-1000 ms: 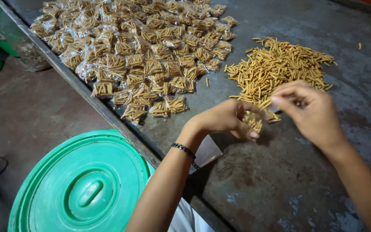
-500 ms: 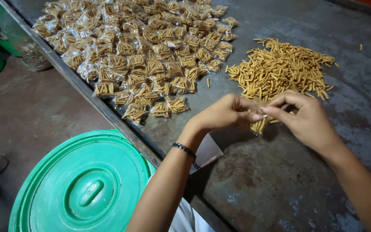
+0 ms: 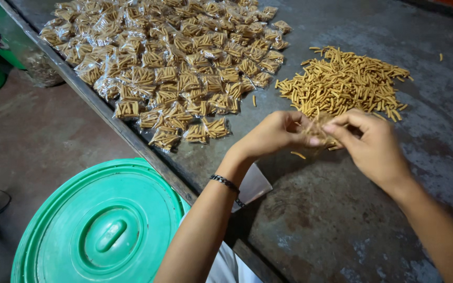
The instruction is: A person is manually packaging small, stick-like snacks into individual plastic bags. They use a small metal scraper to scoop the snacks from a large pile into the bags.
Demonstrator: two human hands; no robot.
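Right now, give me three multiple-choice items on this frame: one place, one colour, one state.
1. Where does the loose pile of snack sticks lie?
A. On the floor
B. On the grey table, right of the bagged packets
C. On the bin lid

2. What colour is the round bin lid?
A. Red
B. Blue
C. Green

3. What are the left hand and right hand doing?
A. Pinching one small packet between them
B. Resting flat, apart
C. Lifting the lid

Key: 1 B, the pile sits on the tabletop beside the packets. 2 C, the lid is plainly green. 3 A, fingers of both hands meet on the packet.
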